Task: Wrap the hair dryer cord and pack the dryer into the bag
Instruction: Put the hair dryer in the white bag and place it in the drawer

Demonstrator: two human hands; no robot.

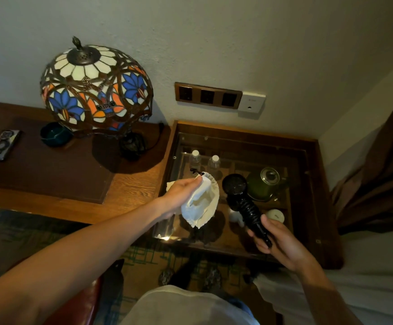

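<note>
A black hair dryer (235,187) is held up over the glass-topped side table (317,174), its round head pointing up and away. Its black cord (250,211) is coiled around the handle. My right hand (276,240) grips the lower end of that handle. To the left, my left hand (182,195) holds a cream drawstring cloth bag (204,204) by its rim, with the mouth open and facing the dryer. A black drawstring (195,171) sticks out at the bag's top. Bag and dryer are a short gap apart.
Under the glass lie two water bottles (195,158), a green glass teapot (264,186) and white cups (275,215). A stained-glass lamp (94,90), a dark bowl (53,134) and a phone (3,144) stand on the wooden desk (132,184). Wall sockets (208,96) are behind; a brown curtain (378,179) hangs right.
</note>
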